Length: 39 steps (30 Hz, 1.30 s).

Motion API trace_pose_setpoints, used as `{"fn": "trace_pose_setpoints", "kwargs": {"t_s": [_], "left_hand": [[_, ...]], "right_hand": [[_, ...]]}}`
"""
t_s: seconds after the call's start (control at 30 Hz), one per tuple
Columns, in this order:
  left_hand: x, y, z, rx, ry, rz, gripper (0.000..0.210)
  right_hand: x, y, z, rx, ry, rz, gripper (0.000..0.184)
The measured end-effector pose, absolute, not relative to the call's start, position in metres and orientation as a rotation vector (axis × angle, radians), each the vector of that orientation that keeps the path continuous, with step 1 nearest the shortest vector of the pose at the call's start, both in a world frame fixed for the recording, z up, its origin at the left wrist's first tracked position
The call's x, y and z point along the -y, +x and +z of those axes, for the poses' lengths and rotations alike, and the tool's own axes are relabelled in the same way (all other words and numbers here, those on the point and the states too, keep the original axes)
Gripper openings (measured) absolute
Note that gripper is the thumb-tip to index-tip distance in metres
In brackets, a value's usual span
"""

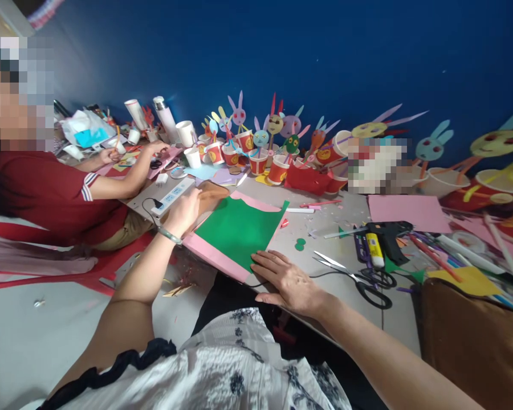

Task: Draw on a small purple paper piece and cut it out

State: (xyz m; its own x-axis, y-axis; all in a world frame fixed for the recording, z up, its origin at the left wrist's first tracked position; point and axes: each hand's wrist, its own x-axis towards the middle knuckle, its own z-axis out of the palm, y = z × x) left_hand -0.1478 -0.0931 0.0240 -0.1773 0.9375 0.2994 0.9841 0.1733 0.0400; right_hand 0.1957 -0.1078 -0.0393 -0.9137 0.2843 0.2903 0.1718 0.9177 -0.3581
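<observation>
A green paper sheet [239, 230], cut away along part of its edges, lies on top of pink paper [216, 262] at the table's front edge. My right hand [286, 279] rests flat, fingers stretched out, over the near right corner of the green sheet. At the left side of the papers is my left hand [183, 213], against a brown, soft-looking piece [214, 195] whose kind I cannot make out; its fingers are blurred and partly hidden. Open-bladed scissors [359, 282] lie to the right of my right hand.
A power strip [173, 196] sits left of the papers. Red cups with paper rabbits [256, 165] line the wall. A glue gun [387, 236], a glue stick [375, 250] and paper scraps lie right. A co-worker in a red shirt [60, 188] works at the left.
</observation>
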Motion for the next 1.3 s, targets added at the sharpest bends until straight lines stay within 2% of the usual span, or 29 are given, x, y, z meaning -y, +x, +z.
{"fn": "trace_pose_setpoints", "kwargs": {"t_s": [0.1, 0.27, 0.4, 0.57, 0.63, 0.77, 0.83, 0.97, 1.1, 1.23, 1.3], "left_hand": [[0.083, -0.174, 0.035, 2.231, -1.798, -0.596, 0.026], [0.070, -0.202, 0.034, 2.266, -1.676, -0.805, 0.022], [0.072, -0.187, 0.026, 2.209, -1.817, -0.750, 0.017], [0.097, -0.119, 0.015, 1.981, -2.196, -0.587, 0.026], [0.112, -0.091, 0.009, 1.866, -2.450, -0.470, 0.040], [0.138, -0.050, -0.006, 1.892, -2.693, -0.381, 0.091], [0.146, -0.036, -0.015, 1.962, -2.612, -0.405, 0.099], [0.153, -0.020, -0.024, 1.985, -2.504, -0.455, 0.077], [0.153, -0.020, -0.013, 1.936, -2.551, -0.596, 0.052], [0.154, -0.034, 0.010, 2.007, -2.579, -0.784, 0.014], [0.156, -0.044, 0.020, 2.062, -2.566, -0.807, 0.024]], "right_hand": [[0.108, 0.196, -0.039, 2.739, -0.326, 0.455, 0.064], [0.108, 0.196, -0.039, 2.742, -0.328, 0.459, 0.063], [0.108, 0.196, -0.041, 2.737, -0.328, 0.470, 0.064], [0.108, 0.195, -0.042, 2.719, -0.313, 0.440, 0.062], [0.109, 0.195, -0.039, 2.680, -0.330, 0.403, 0.061], [0.107, 0.197, -0.031, 2.531, -0.599, 0.327, 0.046], [0.105, 0.197, -0.030, 2.491, -0.729, 0.302, 0.041], [0.103, 0.198, -0.034, 2.504, -0.690, 0.355, 0.042], [0.104, 0.197, -0.036, 2.514, -0.600, 0.407, 0.055], [0.104, 0.196, -0.036, 2.522, -0.606, 0.362, 0.057], [0.105, 0.196, -0.036, 2.512, -0.636, 0.347, 0.052]]}}
